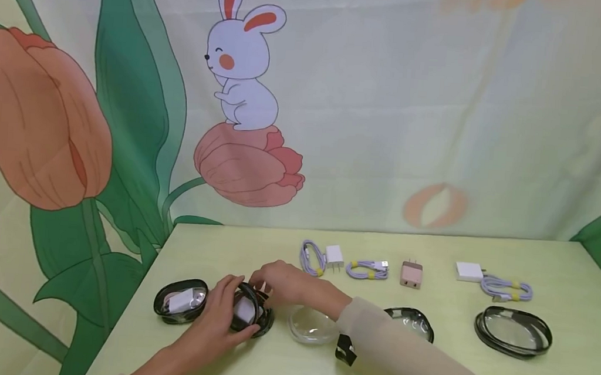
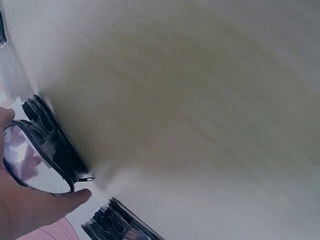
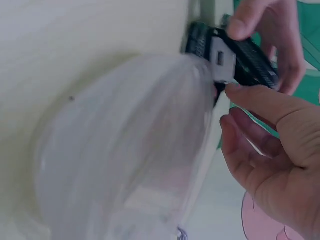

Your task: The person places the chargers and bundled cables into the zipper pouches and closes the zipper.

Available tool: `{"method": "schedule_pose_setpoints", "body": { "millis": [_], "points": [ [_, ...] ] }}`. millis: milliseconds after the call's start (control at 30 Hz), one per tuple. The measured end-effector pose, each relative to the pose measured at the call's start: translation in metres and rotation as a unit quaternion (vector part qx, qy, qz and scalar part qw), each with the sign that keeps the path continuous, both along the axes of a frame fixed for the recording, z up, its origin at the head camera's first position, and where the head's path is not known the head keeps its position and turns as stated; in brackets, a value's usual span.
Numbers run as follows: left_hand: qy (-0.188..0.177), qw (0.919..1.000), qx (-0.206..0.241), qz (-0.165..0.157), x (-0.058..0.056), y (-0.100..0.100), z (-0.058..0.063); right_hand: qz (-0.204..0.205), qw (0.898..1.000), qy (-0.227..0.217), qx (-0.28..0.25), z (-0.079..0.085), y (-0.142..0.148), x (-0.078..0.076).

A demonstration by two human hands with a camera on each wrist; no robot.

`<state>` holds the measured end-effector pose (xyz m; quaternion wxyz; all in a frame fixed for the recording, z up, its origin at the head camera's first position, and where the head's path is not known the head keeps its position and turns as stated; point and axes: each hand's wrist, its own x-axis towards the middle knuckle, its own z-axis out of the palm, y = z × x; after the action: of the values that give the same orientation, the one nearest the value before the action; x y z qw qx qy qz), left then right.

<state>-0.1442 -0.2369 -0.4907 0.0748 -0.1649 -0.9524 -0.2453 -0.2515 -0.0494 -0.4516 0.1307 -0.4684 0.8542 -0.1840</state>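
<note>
In the head view my left hand (image 1: 214,316) grips a small clear zip pouch (image 1: 267,321) with black edging, its thumb along the near side and its fingers over the far side. The pouch stands unzipped and tilted; a white charger (image 3: 223,62) with a USB port shows between its black edges. My right hand (image 1: 289,284) is at the pouch's right side. In the right wrist view one fingertip touches the charger's lower edge, while the other fingers curl loosely with nothing between them. The left wrist view shows the zip pull (image 2: 86,179) close to my left thumb.
Left of my hands sits another black-edged pouch (image 1: 180,301) containing a white charger. To the right lie a clear white-edged pouch (image 1: 312,327) and black-edged pouches (image 1: 514,332). Along the back are coiled lilac cables (image 1: 367,270), white chargers (image 1: 334,255) and a pink charger (image 1: 411,274).
</note>
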Motion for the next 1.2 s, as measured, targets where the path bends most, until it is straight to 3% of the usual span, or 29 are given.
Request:
{"method": "schedule_pose_setpoints", "body": {
  "millis": [267, 433, 567, 633, 733, 867, 967, 1067, 1200],
  "points": [
    [-0.062, 0.9970, -0.048, 0.003, -0.010, 0.005, -0.003, -0.019, 0.999, -0.004, -0.026, 0.007, 0.019, -0.006],
    [-0.092, 0.9881, -0.108, -0.059, -0.017, 0.000, 0.004, -0.026, 0.999, -0.006, -0.024, 0.003, 0.025, -0.010],
    [-0.114, 0.9792, -0.118, -0.119, -0.022, -0.008, 0.017, -0.026, 0.999, 0.004, -0.032, 0.003, 0.030, -0.012],
    [-0.119, 0.9771, -0.120, -0.129, -0.023, -0.011, 0.020, -0.024, 0.999, 0.003, -0.034, 0.003, 0.031, -0.013],
    [-0.119, 0.9776, -0.135, -0.108, -0.023, -0.011, 0.021, -0.024, 0.999, -0.005, -0.036, 0.004, 0.033, -0.012],
    [-0.112, 0.9800, -0.158, -0.046, -0.023, -0.006, 0.017, -0.020, 0.999, -0.021, -0.035, 0.005, 0.033, -0.011],
    [-0.105, 0.9812, -0.160, -0.018, -0.023, -0.004, 0.015, -0.018, 0.999, -0.027, -0.032, 0.004, 0.032, -0.011],
    [-0.089, 0.9830, -0.159, -0.018, -0.023, -0.004, 0.017, -0.019, 0.999, -0.029, -0.031, 0.002, 0.032, -0.010],
    [-0.053, 0.9848, -0.158, -0.048, -0.025, -0.009, 0.020, -0.019, 0.999, -0.026, -0.034, 0.001, 0.032, -0.011]
  ]
}}
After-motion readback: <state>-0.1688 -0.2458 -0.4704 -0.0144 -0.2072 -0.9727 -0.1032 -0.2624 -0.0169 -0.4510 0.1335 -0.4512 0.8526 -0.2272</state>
